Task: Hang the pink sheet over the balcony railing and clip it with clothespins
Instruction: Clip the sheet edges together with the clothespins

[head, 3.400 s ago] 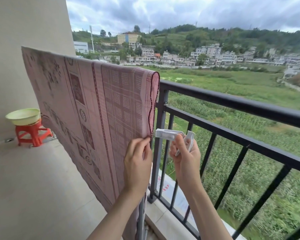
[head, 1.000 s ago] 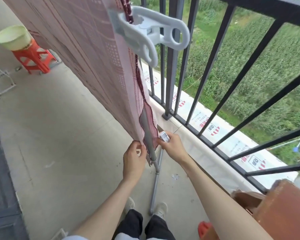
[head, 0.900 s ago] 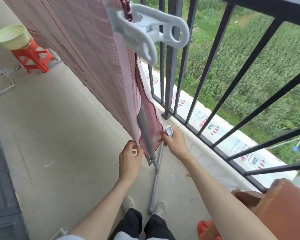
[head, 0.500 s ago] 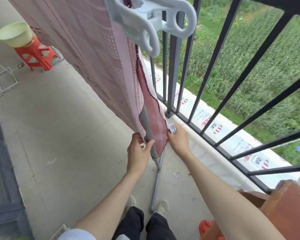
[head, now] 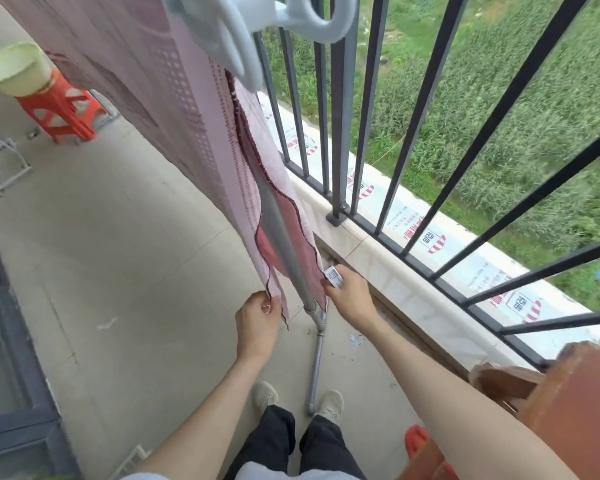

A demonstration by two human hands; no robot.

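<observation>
At the pink sheet's [head: 174, 109] lower hem, left hand [head: 257, 322] and right hand [head: 350, 296] fingers pinch both corners, straightening; next, likely another clothespin [head: 253, 26].

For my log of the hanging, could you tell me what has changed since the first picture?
The clothespin left the right hand and now clips the pink sheet. Both hands moved down; the left hand pinches one bottom corner, the right the other. The stool stayed.

Soft overcast daylight, faint shadows, wide-angle edge bending
</observation>
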